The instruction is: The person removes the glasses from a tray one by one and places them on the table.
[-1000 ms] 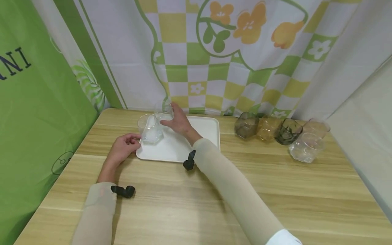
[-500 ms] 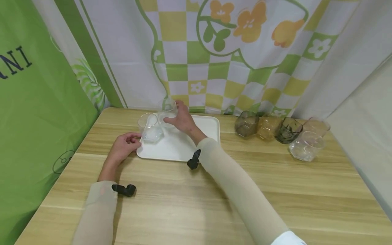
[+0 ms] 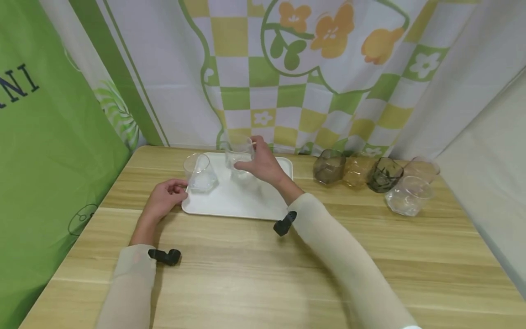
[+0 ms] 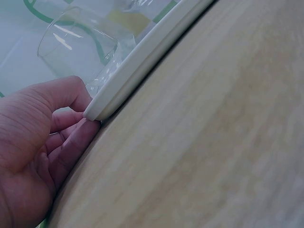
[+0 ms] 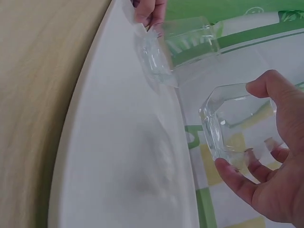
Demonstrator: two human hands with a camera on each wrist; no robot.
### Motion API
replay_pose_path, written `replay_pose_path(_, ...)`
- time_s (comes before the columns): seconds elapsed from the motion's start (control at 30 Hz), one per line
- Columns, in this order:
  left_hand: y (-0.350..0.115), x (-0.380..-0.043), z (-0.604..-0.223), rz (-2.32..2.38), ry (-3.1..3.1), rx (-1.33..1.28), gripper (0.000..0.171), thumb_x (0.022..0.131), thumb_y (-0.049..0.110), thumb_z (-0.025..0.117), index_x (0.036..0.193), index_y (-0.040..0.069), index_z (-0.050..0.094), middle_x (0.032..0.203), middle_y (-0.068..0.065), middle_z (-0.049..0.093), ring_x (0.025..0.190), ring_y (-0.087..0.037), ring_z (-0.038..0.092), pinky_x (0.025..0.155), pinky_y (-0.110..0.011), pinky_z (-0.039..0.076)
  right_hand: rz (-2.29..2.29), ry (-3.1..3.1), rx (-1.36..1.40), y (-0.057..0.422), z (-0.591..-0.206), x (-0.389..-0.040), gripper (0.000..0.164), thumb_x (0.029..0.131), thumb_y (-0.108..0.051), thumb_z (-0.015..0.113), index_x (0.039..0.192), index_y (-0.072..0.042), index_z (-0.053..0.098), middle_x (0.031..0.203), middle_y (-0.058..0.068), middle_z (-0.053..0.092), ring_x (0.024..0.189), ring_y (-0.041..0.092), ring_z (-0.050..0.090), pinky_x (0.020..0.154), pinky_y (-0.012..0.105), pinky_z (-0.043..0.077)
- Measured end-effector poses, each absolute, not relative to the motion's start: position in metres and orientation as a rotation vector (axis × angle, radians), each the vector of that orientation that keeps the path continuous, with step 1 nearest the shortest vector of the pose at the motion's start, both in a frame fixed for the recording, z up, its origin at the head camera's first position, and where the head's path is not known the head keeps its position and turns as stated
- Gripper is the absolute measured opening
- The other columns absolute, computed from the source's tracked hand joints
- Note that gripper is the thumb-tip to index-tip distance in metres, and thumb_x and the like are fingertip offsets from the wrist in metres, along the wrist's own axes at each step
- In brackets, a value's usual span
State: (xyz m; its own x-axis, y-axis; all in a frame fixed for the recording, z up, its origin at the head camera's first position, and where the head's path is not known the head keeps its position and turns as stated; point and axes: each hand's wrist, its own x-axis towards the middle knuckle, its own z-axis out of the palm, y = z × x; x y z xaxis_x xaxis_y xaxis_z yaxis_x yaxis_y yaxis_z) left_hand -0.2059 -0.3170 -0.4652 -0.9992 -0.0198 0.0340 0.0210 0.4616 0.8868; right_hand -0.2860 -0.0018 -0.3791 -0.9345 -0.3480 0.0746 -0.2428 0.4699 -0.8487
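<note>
My right hand [image 3: 265,160] grips a clear drinking glass [image 5: 237,123], thumb on one side and fingers round the other. In the right wrist view the glass hangs above the white tray [image 3: 238,205], apart from its surface. My left hand [image 3: 163,198] pinches the tray's left edge, its fingertips at the rim [image 4: 114,90] in the left wrist view. A second clear glass [image 3: 201,176] stands upright on the tray's left part, close to my left fingers.
To the right on the wooden table [image 3: 246,274] stand several tinted glasses: a brown one [image 3: 329,168], an amber one [image 3: 358,171], a dark grey one [image 3: 385,176] and a pinkish one [image 3: 425,169]. Before them is a clear glass [image 3: 408,197]. A patterned curtain [image 3: 287,100] hangs close behind.
My right hand has carried its clear glass to the right, away from the other glass on the tray. My left hand stays at the tray's left edge.
</note>
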Motion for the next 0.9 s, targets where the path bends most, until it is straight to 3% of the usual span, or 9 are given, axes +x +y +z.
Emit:
replay_pose_path(0.2, -0.315, -0.204, -0.465, -1.633, -2.640, 0.001, 0.034, 0.089, -0.003, 0.068, 0.123, -0.010, 0.066, 0.093, -0.010, 0.062, 0.079, -0.012, 0.055, 0.066, -0.018, 0.048, -1.445, 2.616, -0.542, 0.025, -0.380, -0.271, 0.089, 0.083, -0.032, 0.082, 0.153, -0.006, 0.032, 0.147, 0.021, 0.044, 0.128, 0.035, 0.049, 0.100, 0.049, 0.046)
replay_pose_path(0.5, -0.313, -0.205, -0.467, -1.616, -2.662, 0.011, 0.033, 0.090, -0.003, 0.068, 0.123, -0.009, 0.066, 0.093, -0.009, 0.062, 0.080, -0.013, 0.055, 0.066, -0.018, 0.048, -1.430, 2.641, -0.533, 0.063, -0.387, -0.249, 0.085, 0.082, -0.023, 0.084, 0.150, -0.005, 0.036, 0.135, 0.019, 0.050, 0.118, 0.037, 0.054, 0.094, 0.049, 0.050)
replay_pose_path(0.9, -0.316, -0.204, -0.464, -1.567, -2.685, 0.009, 0.035, 0.090, -0.001, 0.069, 0.124, -0.008, 0.066, 0.094, -0.011, 0.063, 0.081, -0.014, 0.056, 0.068, -0.019, 0.048, -1.445, 2.659, -0.453, 0.114, -0.384, -0.223, 0.085, 0.081, -0.022, 0.086, 0.150, -0.006, 0.038, 0.141, 0.022, 0.047, 0.120, 0.043, 0.053, 0.090, 0.052, 0.053)
